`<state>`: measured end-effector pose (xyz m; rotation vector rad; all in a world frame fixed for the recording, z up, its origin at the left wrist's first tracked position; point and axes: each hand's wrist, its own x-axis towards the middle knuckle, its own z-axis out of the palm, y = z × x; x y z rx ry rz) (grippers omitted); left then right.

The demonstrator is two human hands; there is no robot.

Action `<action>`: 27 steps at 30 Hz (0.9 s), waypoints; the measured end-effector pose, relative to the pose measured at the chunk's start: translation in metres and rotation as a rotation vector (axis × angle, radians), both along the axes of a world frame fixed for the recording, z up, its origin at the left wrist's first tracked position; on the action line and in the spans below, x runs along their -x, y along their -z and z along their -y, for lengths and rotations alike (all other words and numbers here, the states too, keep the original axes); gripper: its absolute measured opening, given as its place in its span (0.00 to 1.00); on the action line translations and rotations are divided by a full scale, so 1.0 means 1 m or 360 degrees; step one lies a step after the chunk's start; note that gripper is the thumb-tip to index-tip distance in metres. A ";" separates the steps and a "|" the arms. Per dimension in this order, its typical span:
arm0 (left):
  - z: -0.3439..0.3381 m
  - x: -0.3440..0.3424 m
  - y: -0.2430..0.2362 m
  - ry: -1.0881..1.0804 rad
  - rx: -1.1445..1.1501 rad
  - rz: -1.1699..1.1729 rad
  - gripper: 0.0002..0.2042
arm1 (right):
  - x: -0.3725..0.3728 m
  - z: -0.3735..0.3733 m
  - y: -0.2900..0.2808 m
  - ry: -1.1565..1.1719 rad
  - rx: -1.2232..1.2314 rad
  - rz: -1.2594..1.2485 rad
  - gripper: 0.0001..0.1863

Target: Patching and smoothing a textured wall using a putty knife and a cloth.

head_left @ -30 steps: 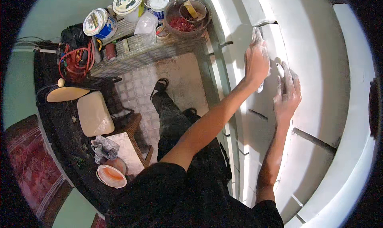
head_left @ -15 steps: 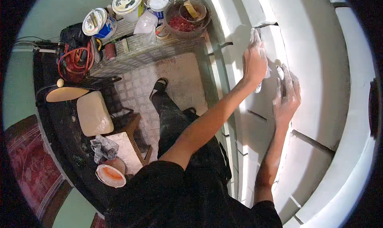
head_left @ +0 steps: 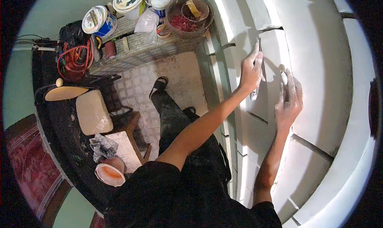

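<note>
Bent around a thin-bladed hand tool [head_left: 254, 94], the fingers of my left hand [head_left: 250, 75] lie against the white wall panels [head_left: 275, 48]. The tool's narrow dark blade sticks up past the fingertips at a panel edge, and its pale, smeared handle end shows under the palm. I cannot make out its exact kind. To the right, my right hand [head_left: 290, 102] rests on the panels with dusty fingers, holding a small white rod [head_left: 283, 77] with a dark end between them. White dust or paste coats the fingers of both hands.
At the upper left, a slatted bench [head_left: 139, 48] carries lidded buckets [head_left: 128, 0], a clear tub [head_left: 187, 18] and a coiled red cord [head_left: 74, 62]. Below are a cushioned chair [head_left: 94, 112] and an orange-lined bucket [head_left: 109, 175]. Dark slots [head_left: 313, 148] run between the panels.
My left hand has slid a little down and left along the panel edge, and the tool's blade now shows. My right hand has shifted slightly downward, still with the white rod.
</note>
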<state>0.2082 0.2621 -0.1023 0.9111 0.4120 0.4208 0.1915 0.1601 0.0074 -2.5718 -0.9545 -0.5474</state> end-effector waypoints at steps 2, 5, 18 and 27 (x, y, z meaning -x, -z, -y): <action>0.012 0.002 0.007 -0.0056 0.0215 0.0149 0.27 | 0.001 -0.001 0.000 0.0002 0.0016 0.0008 0.24; 0.015 -0.005 0.012 -0.0062 0.0567 0.0227 0.27 | 0.001 -0.001 0.001 0.0022 0.0012 -0.0022 0.24; 0.007 -0.020 0.020 -0.0086 0.0771 0.0245 0.19 | 0.001 -0.003 -0.001 0.0090 0.0050 -0.0074 0.22; 0.007 -0.011 0.015 -0.0017 0.0605 0.0180 0.20 | 0.000 0.002 0.002 0.0062 0.0073 -0.0001 0.23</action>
